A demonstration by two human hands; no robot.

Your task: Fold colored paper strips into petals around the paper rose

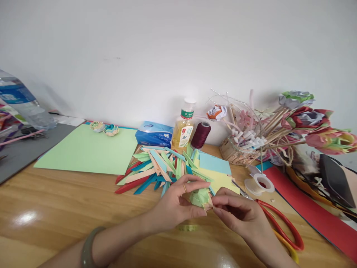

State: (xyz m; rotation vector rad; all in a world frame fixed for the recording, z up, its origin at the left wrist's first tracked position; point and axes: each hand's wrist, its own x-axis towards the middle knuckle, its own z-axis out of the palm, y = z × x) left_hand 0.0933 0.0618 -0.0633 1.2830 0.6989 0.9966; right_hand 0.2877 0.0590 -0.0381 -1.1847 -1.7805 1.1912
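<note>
A small round folded-paper piece [199, 198], light green with peach points on its right side, is held above the wooden table. My left hand [180, 201] wraps round its left side, thumb below and fingers above. At its right edge my right hand [237, 212] pinches the peach points between thumb and forefinger. Just behind the hands lies a loose pile of folded paper strips [156, 167] in red, blue, green and peach. A roll of yellow-green tape [188, 227] rests on the table below the left hand.
Scissors [281, 223] with red and yellow handles and a white spool [259, 184] lie right. Behind stand a tissue pack [154, 134], a bottle [184, 128], a thread cone [201, 134] and a basket [237, 150] near paper flowers. Green sheets [86, 149] lie left.
</note>
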